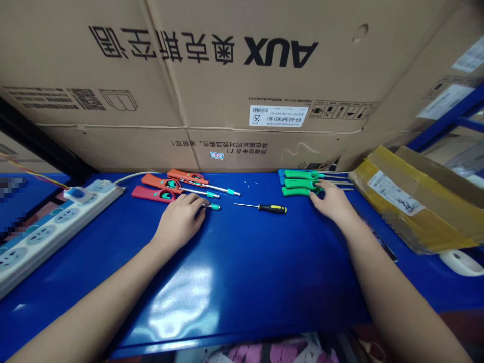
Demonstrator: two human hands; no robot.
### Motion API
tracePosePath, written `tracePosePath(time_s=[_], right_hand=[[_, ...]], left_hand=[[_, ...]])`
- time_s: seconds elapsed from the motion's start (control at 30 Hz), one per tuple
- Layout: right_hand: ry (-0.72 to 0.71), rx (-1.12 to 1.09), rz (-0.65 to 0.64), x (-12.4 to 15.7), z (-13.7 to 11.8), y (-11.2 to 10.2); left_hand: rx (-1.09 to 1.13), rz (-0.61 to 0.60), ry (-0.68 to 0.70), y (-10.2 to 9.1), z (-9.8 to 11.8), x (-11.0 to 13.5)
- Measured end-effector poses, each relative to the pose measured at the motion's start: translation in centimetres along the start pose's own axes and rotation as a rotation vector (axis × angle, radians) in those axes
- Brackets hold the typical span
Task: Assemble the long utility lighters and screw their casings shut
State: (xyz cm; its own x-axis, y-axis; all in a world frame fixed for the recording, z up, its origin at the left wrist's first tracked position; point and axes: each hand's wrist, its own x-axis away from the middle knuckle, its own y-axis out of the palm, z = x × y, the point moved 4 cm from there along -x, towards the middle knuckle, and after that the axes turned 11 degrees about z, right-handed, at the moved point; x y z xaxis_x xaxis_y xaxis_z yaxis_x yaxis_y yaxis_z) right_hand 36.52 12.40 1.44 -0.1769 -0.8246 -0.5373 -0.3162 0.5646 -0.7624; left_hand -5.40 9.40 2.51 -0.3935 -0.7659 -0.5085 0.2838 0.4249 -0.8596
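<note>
Three long-necked gas lighters lie side by side at the left: a red lighter (151, 193), an orange lighter (155, 182) and another orange-red lighter (177, 175), their metal rods pointing right. My left hand (181, 217) is closed over the red lighter's rod, and its teal-banded tip sticks out past the fingers. At the right, several green lighters (298, 183) lie close together with a blue one (282, 176) partly hidden behind them. My right hand (335, 201) has its thumb and fingers around the front green lighter near its trigger. Between the hands lies a black-and-yellow screwdriver (273, 208).
A white power strip (56, 237) with a plug runs along the left. A large cardboard box (227, 101) walls off the back. An opened yellow-taped carton (408, 196) and a white mouse (462, 262) are at the right. The blue tabletop (264, 272) ends near my body.
</note>
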Motion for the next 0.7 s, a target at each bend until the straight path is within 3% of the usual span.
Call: tracePosePath(time_s=[0.13,0.27,0.33,0.4,0.47,0.57,0.7], right_hand=[[-0.028,0.003,0.059,0.5,-1.4,0.0],[-0.244,-0.196,0.178,1.9,-6.3,-1.1],[-0.346,-0.321,0.144,3.0,-9.1,-1.8],[-0.461,-0.409,0.037,4.1,-11.6,-2.3],[-0.590,-0.456,-0.151,5.3,-13.4,-2.3],[-0.654,-0.455,-0.371,6.8,-14.7,-1.7],[-0.669,-0.418,-0.459,7.9,-15.3,-0.5]], left_hand=[[0.082,0.013,0.066,0.2,1.1,0.1],[0.432,0.026,0.163,0.1,4.4,0.8],[0.682,-0.022,0.236,-0.2,6.3,1.4],[0.767,-0.061,0.325,-0.7,7.5,1.9],[0.717,-0.009,0.318,-1.4,7.2,1.7],[0.464,-0.021,0.263,-1.9,5.0,0.7],[0.109,-0.120,0.151,-2.1,1.4,-0.5]])
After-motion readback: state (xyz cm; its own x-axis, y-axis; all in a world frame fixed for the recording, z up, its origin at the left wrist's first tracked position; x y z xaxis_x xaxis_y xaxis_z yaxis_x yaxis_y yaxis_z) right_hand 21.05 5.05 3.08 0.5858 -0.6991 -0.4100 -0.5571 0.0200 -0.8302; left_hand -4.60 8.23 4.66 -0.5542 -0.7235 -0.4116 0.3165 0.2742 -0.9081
